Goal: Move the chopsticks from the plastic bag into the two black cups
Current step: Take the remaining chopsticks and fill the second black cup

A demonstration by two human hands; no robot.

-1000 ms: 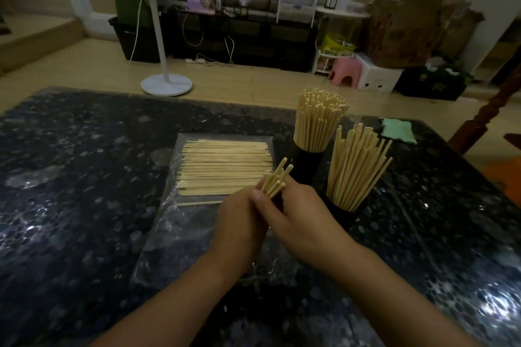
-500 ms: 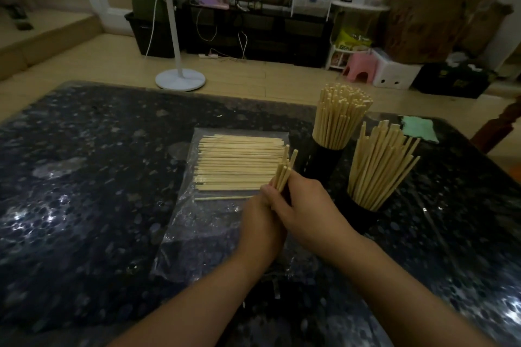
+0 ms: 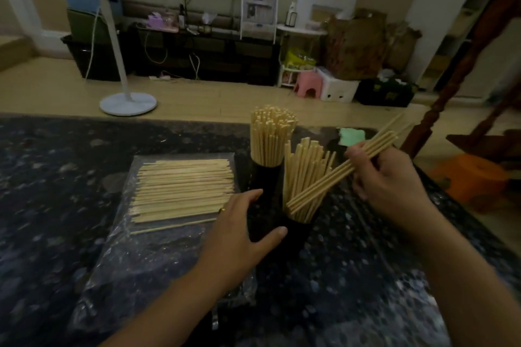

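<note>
A clear plastic bag (image 3: 158,256) lies flat on the dark table, with a layer of pale chopsticks (image 3: 183,189) on it. Two black cups stand right of the bag, both packed with upright chopsticks: the far cup (image 3: 263,177) and the near cup (image 3: 300,234). My right hand (image 3: 392,186) grips a small bundle of chopsticks (image 3: 338,172), slanted, its lower ends in the near cup's mouth. My left hand (image 3: 242,236) is spread between the bag and the cups, thumb against the near cup, holding nothing.
The speckled dark table (image 3: 56,205) runs left and toward me. A green cloth (image 3: 352,135) lies behind the cups. A carved wooden chair (image 3: 465,70) and an orange stool (image 3: 473,177) stand at the right. A white fan base (image 3: 128,103) is on the floor beyond.
The bundle, held by both hands near the bag, now sits in my right hand alone, carried right to the near cup. My left hand let go and opened beside the cups.
</note>
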